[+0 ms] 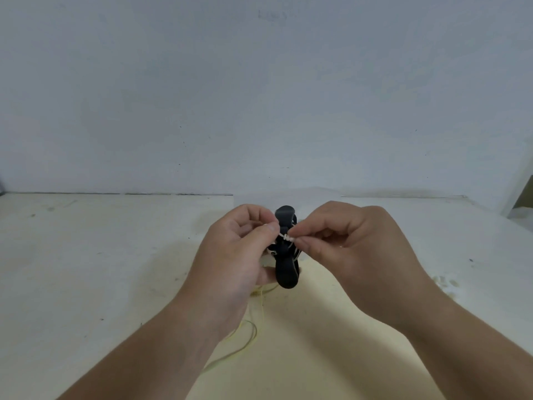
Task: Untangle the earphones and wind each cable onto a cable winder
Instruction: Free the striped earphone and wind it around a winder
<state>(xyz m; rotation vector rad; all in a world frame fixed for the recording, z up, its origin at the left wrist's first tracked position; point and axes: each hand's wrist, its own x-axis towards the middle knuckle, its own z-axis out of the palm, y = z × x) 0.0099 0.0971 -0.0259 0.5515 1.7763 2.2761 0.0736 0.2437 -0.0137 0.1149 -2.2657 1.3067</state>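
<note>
Nothing legible: no words, brands, numbers or signs. Only a faint grey smudge on the wall [271, 15], far above the fingers [301, 241], too blurred to read. No print to be made out on the black winder [286, 274] or the white cable [287, 237] pinched between the fingers.
</note>
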